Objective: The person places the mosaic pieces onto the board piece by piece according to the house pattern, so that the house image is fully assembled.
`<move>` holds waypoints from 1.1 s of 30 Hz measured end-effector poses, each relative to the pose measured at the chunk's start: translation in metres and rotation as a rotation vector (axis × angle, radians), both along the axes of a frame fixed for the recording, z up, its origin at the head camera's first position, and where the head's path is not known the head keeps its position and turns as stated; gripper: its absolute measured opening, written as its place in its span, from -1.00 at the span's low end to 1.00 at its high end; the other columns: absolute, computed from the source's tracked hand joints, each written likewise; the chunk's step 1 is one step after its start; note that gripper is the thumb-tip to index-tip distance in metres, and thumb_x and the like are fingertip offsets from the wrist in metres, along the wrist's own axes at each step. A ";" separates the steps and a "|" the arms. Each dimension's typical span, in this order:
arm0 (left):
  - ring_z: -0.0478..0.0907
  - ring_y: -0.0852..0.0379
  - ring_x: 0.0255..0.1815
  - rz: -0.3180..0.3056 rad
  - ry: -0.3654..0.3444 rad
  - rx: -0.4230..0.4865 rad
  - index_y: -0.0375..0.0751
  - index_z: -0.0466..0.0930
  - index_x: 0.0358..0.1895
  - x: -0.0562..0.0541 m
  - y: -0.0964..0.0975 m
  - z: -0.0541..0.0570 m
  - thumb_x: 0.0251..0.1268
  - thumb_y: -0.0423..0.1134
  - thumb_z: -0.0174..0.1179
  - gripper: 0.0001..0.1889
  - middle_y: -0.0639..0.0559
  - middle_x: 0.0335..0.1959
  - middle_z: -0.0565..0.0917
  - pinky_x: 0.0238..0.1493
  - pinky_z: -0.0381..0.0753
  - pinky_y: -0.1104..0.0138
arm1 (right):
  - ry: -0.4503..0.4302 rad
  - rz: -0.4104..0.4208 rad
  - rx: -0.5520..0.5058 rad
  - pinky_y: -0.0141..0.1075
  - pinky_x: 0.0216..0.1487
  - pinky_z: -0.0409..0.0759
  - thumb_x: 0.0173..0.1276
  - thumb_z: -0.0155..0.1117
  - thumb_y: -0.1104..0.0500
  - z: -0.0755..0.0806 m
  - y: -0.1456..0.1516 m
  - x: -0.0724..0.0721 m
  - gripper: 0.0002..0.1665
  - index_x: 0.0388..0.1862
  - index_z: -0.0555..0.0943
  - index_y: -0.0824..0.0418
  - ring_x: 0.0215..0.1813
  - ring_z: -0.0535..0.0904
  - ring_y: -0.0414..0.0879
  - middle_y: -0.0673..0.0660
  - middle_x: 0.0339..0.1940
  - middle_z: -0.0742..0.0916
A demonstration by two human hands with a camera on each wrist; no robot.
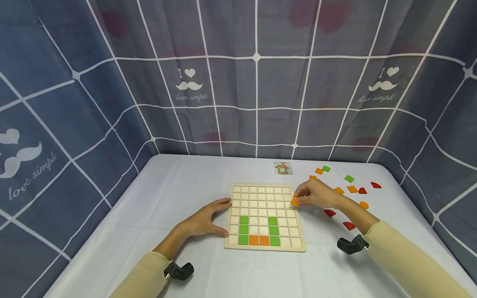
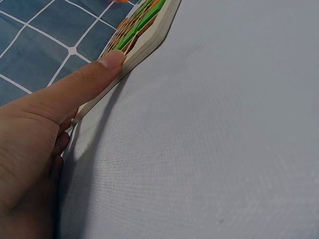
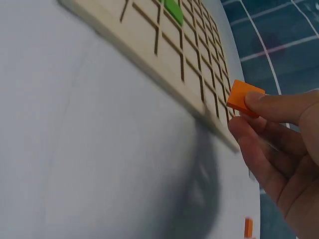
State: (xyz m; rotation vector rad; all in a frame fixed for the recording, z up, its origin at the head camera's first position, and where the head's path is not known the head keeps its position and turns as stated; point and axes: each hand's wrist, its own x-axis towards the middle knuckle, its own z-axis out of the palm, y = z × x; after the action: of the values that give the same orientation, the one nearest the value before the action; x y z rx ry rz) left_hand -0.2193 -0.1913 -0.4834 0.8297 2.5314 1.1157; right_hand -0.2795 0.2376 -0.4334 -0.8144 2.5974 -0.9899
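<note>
A wooden grid board (image 1: 265, 248) lies on the white table. Two columns of green square tiles (image 1: 244, 229) stand in its lower part, joined along the bottom row by two orange tiles (image 1: 258, 240). My left hand (image 1: 203, 218) rests at the board's left edge, thumb and fingers spread apart; in the left wrist view the thumb tip presses on the rim. Over the board's right edge, my right hand (image 1: 316, 193) pinches an orange square tile (image 3: 244, 97) between thumb and fingers. The right wrist view shows this tile tilted, close over the grid.
Right of the board lie loose pieces: green squares (image 1: 349, 178), orange squares (image 1: 352, 189), a rounded orange piece (image 1: 363, 205) and several red rounded pieces (image 1: 349, 226). A small pattern card (image 1: 283, 168) lies behind the board. A checked curtain (image 1: 257, 82) surrounds the table's back and sides.
</note>
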 end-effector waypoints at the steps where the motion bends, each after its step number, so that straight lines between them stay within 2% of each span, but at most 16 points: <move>1: 0.00 -0.15 0.64 -0.002 0.001 0.001 -0.24 0.31 0.57 0.000 0.000 0.000 0.02 0.04 0.63 0.04 -0.05 0.64 0.18 0.56 0.00 -0.12 | -0.004 0.010 -0.010 -0.29 -0.28 0.62 0.34 0.50 0.25 -0.001 -0.006 0.000 -0.93 -0.22 0.77 0.18 -0.26 0.62 -0.09 -0.05 -0.31 0.76; 6: 0.00 -0.17 0.64 -0.006 0.002 0.000 -0.24 0.30 0.57 -0.001 0.002 0.000 0.02 0.04 0.63 0.05 -0.05 0.64 0.17 0.56 -0.01 -0.13 | -0.008 0.079 -0.061 -0.29 -0.30 0.61 0.35 0.49 0.24 -0.002 -0.031 0.001 -0.93 -0.26 0.73 0.17 -0.29 0.67 -0.11 -0.06 -0.37 0.78; 11: -0.01 -0.16 0.64 -0.005 0.000 -0.006 -0.23 0.30 0.58 -0.002 0.003 0.000 0.03 0.03 0.63 0.04 -0.03 0.64 0.17 0.56 -0.01 -0.13 | 0.002 0.115 -0.095 -0.28 -0.23 0.65 0.35 0.49 0.24 -0.005 -0.053 -0.001 -0.94 -0.25 0.74 0.16 -0.30 0.69 -0.12 -0.07 -0.38 0.78; 19: -0.03 -0.16 0.65 -0.037 -0.009 -0.044 -0.21 0.26 0.60 -0.004 0.005 0.003 0.09 0.05 0.59 0.04 -0.01 0.67 0.11 0.56 -0.02 -0.14 | -0.001 0.168 -0.124 -0.27 -0.22 0.66 0.34 0.50 0.24 -0.011 -0.088 -0.005 -0.94 -0.24 0.76 0.15 -0.30 0.69 -0.15 -0.10 -0.38 0.78; 28: -0.09 -0.17 0.66 -0.062 -0.026 -0.052 -0.23 0.19 0.62 -0.003 0.002 0.003 0.15 0.04 0.54 0.03 -0.02 0.69 0.04 0.56 -0.06 -0.16 | -0.006 0.226 -0.116 -0.30 -0.19 0.70 0.37 0.47 0.28 -0.016 -0.132 -0.009 -0.94 -0.21 0.75 0.17 -0.29 0.73 -0.20 -0.12 -0.38 0.80; 33: -0.09 -0.17 0.66 -0.069 -0.003 -0.075 -0.22 0.17 0.63 -0.003 0.003 0.003 0.20 0.07 0.50 0.02 -0.03 0.69 0.03 0.56 -0.06 -0.17 | 0.014 0.220 -0.081 -0.35 -0.24 0.69 0.36 0.47 0.30 -0.021 -0.144 -0.012 -0.95 -0.23 0.76 0.18 -0.32 0.73 -0.25 -0.13 -0.41 0.80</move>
State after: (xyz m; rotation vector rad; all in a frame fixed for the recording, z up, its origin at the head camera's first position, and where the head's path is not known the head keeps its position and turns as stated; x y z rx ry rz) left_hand -0.2220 -0.1878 -0.4807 0.8876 2.5049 0.9937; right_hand -0.2911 0.0935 -0.4540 -1.1028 2.4269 -1.0316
